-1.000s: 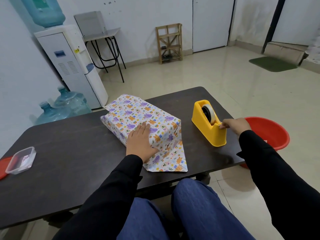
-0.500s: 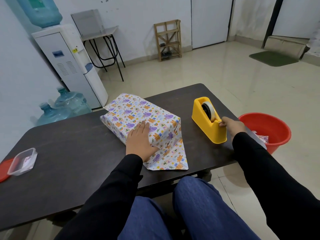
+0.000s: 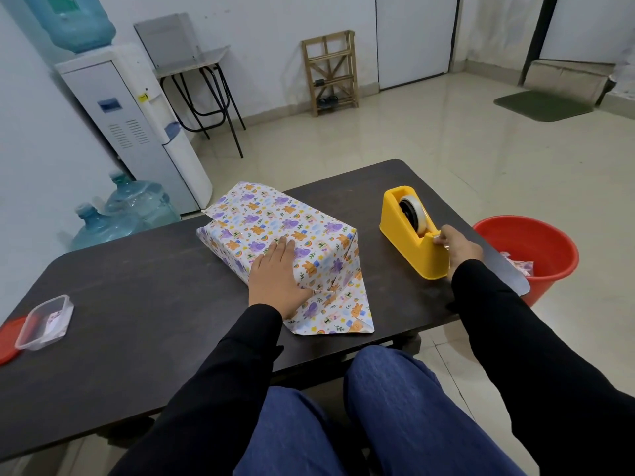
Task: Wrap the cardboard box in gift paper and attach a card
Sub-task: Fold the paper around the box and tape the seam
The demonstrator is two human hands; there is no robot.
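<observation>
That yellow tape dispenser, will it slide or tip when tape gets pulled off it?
Tipping looks unlikely: the yellow tape dispenser has a long, low, blocky body sitting flat on the table. It probably won't slide either; the right hand pinches tape at its cutter end with nothing bracing it, which hints at a weighted base.

A seated person in black sleeves is stretching both arms forward. The left hand (image 3: 279, 274) is lying flat, fingers straight and together, pressing on the wrapped box (image 3: 275, 219). The right hand (image 3: 459, 246) is curling its fingers, pinching the tape end (image 3: 437, 240) at the tape dispenser (image 3: 410, 247).
</observation>
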